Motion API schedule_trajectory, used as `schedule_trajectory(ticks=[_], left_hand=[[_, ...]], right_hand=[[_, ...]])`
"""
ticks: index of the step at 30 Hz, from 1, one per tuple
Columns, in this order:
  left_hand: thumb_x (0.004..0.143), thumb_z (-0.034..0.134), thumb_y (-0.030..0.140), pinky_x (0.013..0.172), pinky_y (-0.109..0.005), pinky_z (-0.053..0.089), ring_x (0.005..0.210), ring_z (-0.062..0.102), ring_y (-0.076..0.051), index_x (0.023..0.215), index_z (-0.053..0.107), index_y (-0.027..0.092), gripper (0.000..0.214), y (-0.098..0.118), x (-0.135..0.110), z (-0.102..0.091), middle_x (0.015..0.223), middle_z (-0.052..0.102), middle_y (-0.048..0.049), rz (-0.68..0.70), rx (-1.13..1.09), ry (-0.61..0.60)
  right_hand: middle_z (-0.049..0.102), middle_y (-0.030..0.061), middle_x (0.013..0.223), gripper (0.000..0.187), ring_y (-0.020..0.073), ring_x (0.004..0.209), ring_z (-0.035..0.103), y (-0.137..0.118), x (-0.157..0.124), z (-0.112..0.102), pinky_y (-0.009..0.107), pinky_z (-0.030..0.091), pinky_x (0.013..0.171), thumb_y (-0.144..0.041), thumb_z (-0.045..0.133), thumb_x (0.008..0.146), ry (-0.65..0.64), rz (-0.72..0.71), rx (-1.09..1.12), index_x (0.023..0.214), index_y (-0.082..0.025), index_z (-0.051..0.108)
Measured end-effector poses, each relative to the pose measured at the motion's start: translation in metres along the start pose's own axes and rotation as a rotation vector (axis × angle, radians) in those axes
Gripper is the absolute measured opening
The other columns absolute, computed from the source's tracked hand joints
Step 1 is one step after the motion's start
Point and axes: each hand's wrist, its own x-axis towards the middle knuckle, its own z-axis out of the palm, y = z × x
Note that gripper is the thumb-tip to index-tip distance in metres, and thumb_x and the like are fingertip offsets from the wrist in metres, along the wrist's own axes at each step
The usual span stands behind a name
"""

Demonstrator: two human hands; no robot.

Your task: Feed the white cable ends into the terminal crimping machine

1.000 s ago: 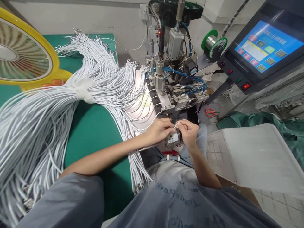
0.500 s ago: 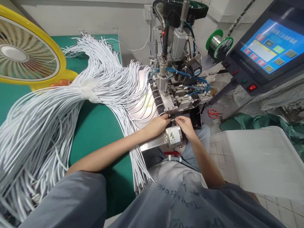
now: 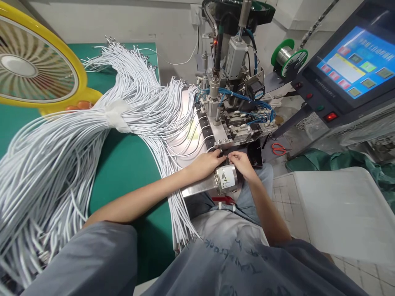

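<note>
Left hand (image 3: 211, 163): at the near edge of the pneumatic machine (image 3: 214, 107), fingers bent, thumb pointing toward the right fingertips. I cannot tell how far this grip is open, or whether it has hold of anything.

Right hand (image 3: 242, 163): just beside the left, at the same near edge of the machine. Thumb and forefinger are drawn together; I log this grip as closed on a small pale piece (image 3: 227, 156), too small on my feed to identify firmly.

White cables (image 3: 148, 109): large bunch to the left of the machine, bound by a white wrap (image 3: 117, 116) and lying on the green-topped counter (image 3: 123, 174). Several single cables run spaced apart to the black rail (image 3: 203, 126) along the machine's left side. A looser group trails down to the machine's near left, tips by the wearer's shirt.

Just in front of the machine, I note a metal cylinder (image 3: 226, 178) with a white label, below both hands. Black tray (image 3: 254, 153): at the machine's near right corner. Red-handled scissors (image 3: 278, 149), wire spool (image 3: 284, 56) and lit touchscreen panel (image 3: 348, 61): all right of the machine. Yellow fan (image 3: 82, 80): far left of it.
</note>
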Motion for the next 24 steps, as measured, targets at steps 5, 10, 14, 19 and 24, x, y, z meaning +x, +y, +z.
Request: schedule_trajectory(ticks=[5,10,14,19,24], left_hand=[[0.087,0.039,0.007,0.059,-0.025,0.045,0.073,0.059,-0.016,0.121,0.052,0.015,0.037,0.001,0.0,-0.001,0.089,0.052,-0.0071,-0.003,0.008,-0.01],[0.087,0.039,0.006,0.057,-0.025,0.044,0.074,0.059,-0.016,0.121,0.053,0.017,0.038,0.0,0.0,0.003,0.088,0.052,-0.0066,-0.021,0.008,0.013],[0.088,0.039,0.009,0.058,-0.025,0.044,0.078,0.06,-0.018,0.121,0.054,0.019,0.037,0.0,0.0,0.003,0.087,0.052,-0.0066,-0.029,0.003,0.023],[0.088,0.039,0.01,0.06,-0.026,0.044,0.081,0.059,-0.018,0.122,0.053,0.017,0.038,0.002,-0.001,0.002,0.087,0.052,-0.0078,-0.045,-0.009,0.016],[0.087,0.04,0.01,0.062,-0.027,0.045,0.08,0.059,-0.019,0.123,0.053,0.019,0.04,0.002,-0.002,0.003,0.089,0.053,-0.0084,-0.061,-0.037,0.02]], right_hand=[[0.048,-0.0043,0.051,0.022,0.01,0.048,0.042,0.002,-0.001,0.003,0.025,0.034,0.049,-0.039,0.059,0.064,0.015,0.025,0.022,0.061,-0.018,0.057],[0.052,-0.0032,0.057,0.021,0.0105,0.054,0.046,0.0,-0.003,0.005,0.025,0.038,0.053,-0.039,0.058,0.064,0.03,0.039,0.064,0.065,-0.018,0.058],[0.05,-0.0036,0.054,0.02,0.0105,0.052,0.046,-0.002,-0.002,0.004,0.025,0.038,0.052,-0.038,0.059,0.064,0.009,0.063,0.078,0.061,-0.018,0.057],[0.061,0.0014,0.066,0.021,0.0125,0.057,0.05,-0.001,-0.002,0.006,0.024,0.037,0.05,-0.036,0.057,0.066,0.044,0.062,0.076,0.071,-0.017,0.065],[0.067,0.0048,0.085,0.023,0.0145,0.064,0.054,-0.001,-0.004,0.011,0.026,0.041,0.053,-0.037,0.056,0.067,0.102,0.011,0.063,0.075,-0.018,0.067]])
